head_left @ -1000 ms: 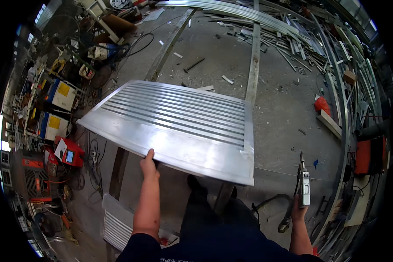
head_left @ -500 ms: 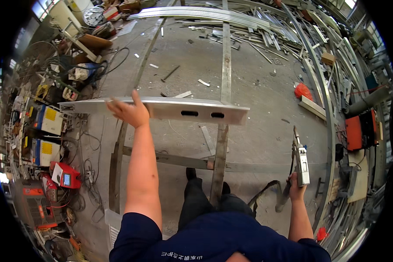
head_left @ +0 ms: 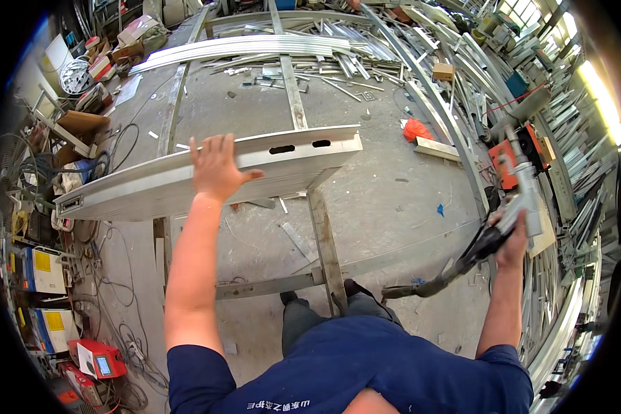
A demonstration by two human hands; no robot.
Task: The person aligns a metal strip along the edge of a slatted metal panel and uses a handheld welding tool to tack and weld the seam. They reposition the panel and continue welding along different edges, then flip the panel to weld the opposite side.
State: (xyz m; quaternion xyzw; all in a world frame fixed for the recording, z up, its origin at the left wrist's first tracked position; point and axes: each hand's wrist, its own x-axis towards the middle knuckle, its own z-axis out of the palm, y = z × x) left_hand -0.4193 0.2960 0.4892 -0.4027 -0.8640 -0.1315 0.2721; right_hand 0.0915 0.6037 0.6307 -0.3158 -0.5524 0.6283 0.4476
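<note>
A long silvery metal panel with a raised edge and two dark oval slots near its right end lies slantwise across the frame rails, its broad face tipped toward me. My left hand grips the panel's upper edge left of the slots, fingers over the rim and thumb spread along the face. Out to the right, my right hand is wrapped around a silver and black welding gun, raised with its nozzle end pointing away from me. From the gun a dark hose hangs down toward my legs.
Metal rails cross at low height before my feet. Red and white machines with cables stand on the left. Long bright profiles and scrap lie farther off. A red bag and an orange-red machine are on the right.
The panel has tipped up, showing more of its broad face, and my left hand has settled on its upper edge. My right hand has lifted the welding gun outward. The view has shifted right.
</note>
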